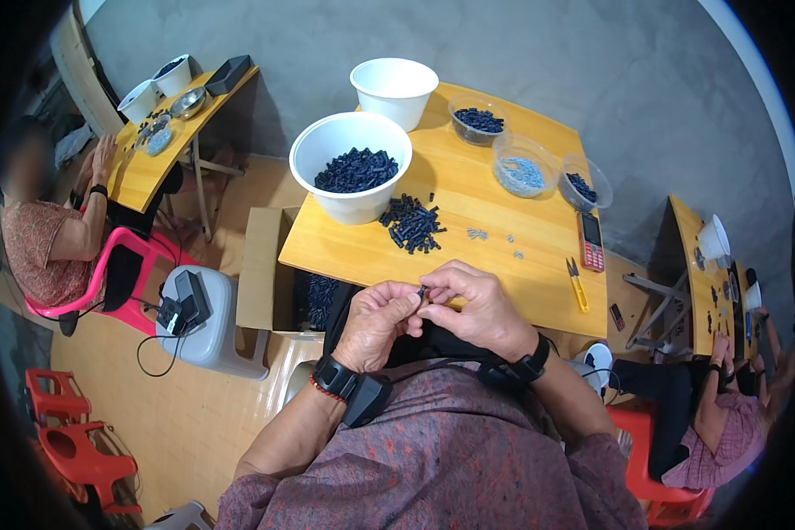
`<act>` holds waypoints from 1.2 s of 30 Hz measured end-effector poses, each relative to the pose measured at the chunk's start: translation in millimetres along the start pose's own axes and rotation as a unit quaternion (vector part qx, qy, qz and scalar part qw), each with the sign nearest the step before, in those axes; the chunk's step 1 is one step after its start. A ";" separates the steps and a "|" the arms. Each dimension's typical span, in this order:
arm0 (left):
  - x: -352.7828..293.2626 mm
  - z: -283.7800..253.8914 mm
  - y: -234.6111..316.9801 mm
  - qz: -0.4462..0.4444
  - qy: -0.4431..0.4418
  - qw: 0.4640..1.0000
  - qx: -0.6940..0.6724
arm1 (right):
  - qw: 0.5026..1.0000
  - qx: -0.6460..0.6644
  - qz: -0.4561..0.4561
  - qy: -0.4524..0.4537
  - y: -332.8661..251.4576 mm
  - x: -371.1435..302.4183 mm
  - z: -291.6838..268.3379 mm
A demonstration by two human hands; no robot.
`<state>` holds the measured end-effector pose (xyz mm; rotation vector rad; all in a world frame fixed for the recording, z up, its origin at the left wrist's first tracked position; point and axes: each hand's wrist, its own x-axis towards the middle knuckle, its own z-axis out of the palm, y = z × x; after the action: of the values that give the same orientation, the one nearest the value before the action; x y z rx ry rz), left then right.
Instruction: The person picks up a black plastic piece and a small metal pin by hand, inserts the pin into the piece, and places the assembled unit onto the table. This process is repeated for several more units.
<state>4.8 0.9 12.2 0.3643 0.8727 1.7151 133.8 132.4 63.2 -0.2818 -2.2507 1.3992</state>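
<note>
Both hands meet at the near edge of the wooden table, fingertips together. My left hand pinches a small dark plastic piece. My right hand closes on the same piece from the other side; the fingers hide most of it. Just beyond lies a loose pile of short dark tubular pieces. To its right are a few tiny silvery parts. A white bucket filled with similar dark pieces stands behind the pile, on the left.
Further back stand another white bucket, clear bowls of dark pieces and pale blue parts. A red phone and yellow-handled snips lie right. A cardboard box stands below left. Other people sit at side tables.
</note>
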 end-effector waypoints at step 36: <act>15.2 -32.1 37.9 0.345 0.387 0.850 0.092 | 0.967 -0.236 -0.072 0.062 25.6 52.0 17.1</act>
<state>-47.0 -0.8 14.5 0.0856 1.6413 2.5210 78.4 152.0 49.0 -0.3409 -2.4178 0.7367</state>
